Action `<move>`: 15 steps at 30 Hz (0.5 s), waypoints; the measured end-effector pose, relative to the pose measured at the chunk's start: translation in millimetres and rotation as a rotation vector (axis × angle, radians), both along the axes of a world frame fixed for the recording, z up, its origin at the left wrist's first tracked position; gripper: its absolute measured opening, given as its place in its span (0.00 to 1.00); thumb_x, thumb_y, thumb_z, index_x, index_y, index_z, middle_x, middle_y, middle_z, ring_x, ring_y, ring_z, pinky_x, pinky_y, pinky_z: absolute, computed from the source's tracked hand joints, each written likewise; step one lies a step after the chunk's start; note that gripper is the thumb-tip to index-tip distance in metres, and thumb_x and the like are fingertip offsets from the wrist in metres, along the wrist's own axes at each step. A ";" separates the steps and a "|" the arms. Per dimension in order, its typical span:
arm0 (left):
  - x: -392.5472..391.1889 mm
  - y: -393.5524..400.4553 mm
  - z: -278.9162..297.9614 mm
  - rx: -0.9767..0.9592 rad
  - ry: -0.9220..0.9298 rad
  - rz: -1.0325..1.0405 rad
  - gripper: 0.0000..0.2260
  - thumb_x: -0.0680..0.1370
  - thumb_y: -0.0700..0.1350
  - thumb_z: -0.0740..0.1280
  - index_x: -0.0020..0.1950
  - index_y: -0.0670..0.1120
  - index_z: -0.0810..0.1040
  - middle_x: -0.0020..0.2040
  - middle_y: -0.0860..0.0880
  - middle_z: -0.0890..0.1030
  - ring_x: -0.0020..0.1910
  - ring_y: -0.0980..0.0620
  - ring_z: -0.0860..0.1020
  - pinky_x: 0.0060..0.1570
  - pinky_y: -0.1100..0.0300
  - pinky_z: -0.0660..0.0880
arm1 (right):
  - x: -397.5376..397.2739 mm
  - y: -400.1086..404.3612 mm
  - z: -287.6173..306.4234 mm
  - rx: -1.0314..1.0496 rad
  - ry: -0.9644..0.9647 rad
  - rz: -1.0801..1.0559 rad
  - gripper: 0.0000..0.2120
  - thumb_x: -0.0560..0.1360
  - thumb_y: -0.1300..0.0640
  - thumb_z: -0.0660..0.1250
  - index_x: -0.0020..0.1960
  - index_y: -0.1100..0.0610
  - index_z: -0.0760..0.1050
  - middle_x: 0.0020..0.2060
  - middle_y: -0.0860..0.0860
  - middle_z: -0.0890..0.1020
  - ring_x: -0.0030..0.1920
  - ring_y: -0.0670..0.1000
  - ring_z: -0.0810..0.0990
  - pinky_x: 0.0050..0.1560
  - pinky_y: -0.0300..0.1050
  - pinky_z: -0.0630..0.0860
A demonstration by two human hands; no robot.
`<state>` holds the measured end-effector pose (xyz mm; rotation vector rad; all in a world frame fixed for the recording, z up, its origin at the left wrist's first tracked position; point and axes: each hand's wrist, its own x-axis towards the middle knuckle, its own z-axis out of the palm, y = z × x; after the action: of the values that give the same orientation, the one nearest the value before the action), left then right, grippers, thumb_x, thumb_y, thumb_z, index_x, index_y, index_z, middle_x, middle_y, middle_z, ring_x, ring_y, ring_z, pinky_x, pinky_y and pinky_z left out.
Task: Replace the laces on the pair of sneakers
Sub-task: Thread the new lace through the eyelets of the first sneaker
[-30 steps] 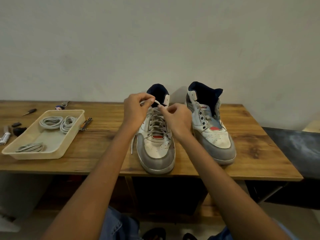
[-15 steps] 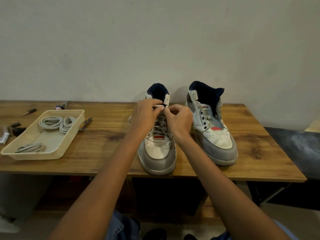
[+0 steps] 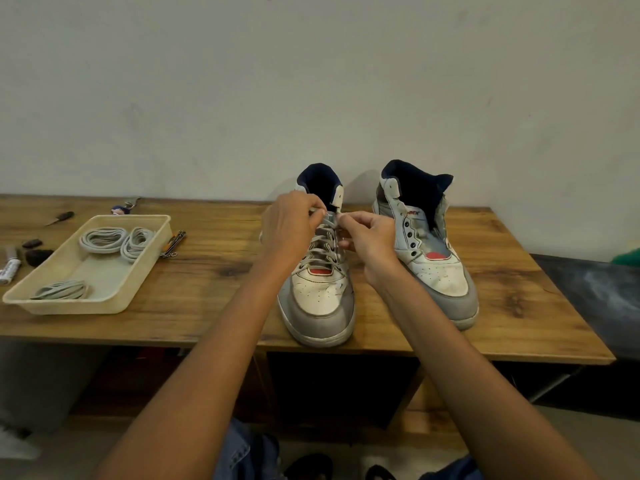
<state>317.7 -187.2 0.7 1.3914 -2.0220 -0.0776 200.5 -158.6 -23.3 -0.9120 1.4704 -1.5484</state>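
Wooden table [image 3: 214, 271] is bearing two sneakers side by side. Left hand [image 3: 289, 230] and right hand [image 3: 369, 239] are both pinching the grey lace [image 3: 323, 249] at the top eyelets of the left sneaker [image 3: 320, 289]. Right sneaker [image 3: 433, 258] is standing unlaced just beside it. Spare laces [image 3: 104, 239] are lying coiled in the tray [image 3: 145, 268].

Both hands [image 3: 292, 226] [image 3: 370, 239] pinching lace [image 3: 329, 220], left sneaker [image 3: 320, 289], wooden table [image 3: 207, 289]
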 end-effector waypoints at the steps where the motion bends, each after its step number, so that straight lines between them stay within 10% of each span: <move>1: -1.1 -0.3 -0.3 -0.004 -0.016 0.003 0.08 0.78 0.46 0.64 0.51 0.49 0.82 0.47 0.48 0.82 0.43 0.50 0.79 0.37 0.58 0.71 | -0.3 0.1 0.2 0.002 0.002 0.002 0.03 0.74 0.62 0.69 0.43 0.61 0.81 0.36 0.52 0.82 0.26 0.45 0.75 0.30 0.36 0.74; 15: -2.7 -0.9 -7.7 0.027 -0.018 -0.082 0.08 0.77 0.47 0.66 0.53 0.52 0.82 0.46 0.49 0.84 0.44 0.50 0.80 0.42 0.53 0.77 | -1.1 1.9 2.3 -0.008 -0.011 0.018 0.04 0.74 0.62 0.69 0.41 0.59 0.81 0.36 0.53 0.82 0.29 0.47 0.76 0.34 0.39 0.76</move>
<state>315.0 -188.1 -7.0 1.3301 -2.0999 -0.1295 199.4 -156.8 -20.9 -0.9175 1.4460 -1.5447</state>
